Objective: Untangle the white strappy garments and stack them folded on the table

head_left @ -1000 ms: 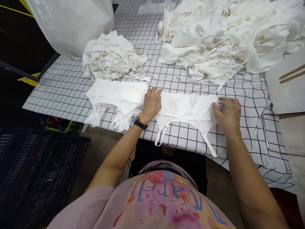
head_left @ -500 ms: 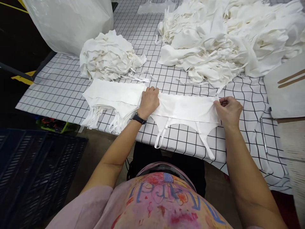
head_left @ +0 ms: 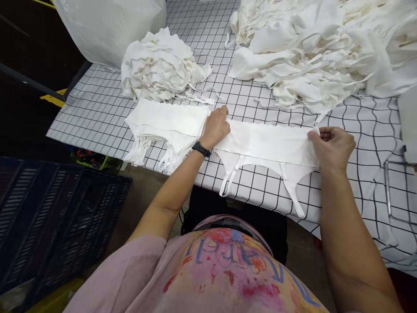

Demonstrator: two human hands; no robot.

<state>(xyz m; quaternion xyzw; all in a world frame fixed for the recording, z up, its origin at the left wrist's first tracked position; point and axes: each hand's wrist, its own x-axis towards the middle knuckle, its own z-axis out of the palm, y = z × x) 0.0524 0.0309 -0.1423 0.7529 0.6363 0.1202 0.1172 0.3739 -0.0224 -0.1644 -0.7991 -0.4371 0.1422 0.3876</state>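
Observation:
A white strappy bra top (head_left: 270, 141) lies flat on the table in front of me, its wide band stretched sideways and its straps hanging toward the near edge. My left hand (head_left: 216, 126), wearing a black watch (head_left: 201, 149), has its fingers curled on the band's left end. At the opposite end, my right hand (head_left: 335, 145) pinches the upper corner between thumb and fingers. Just left of my left hand sits a neat stack of similar white bra tops (head_left: 169, 119), straps toward me.
A checked cloth (head_left: 94, 104) covers the table. Behind the stack is a heap of white garments (head_left: 163, 65); a larger heap (head_left: 302, 56) lies back right. A white plastic bag (head_left: 114, 26) stands back left. Dark blue crates (head_left: 58, 208) are on the floor at left.
The view has shifted slightly, so the table and garments appear farther right and a little higher. Both hands keep the same hold on the bra top, which stays flat.

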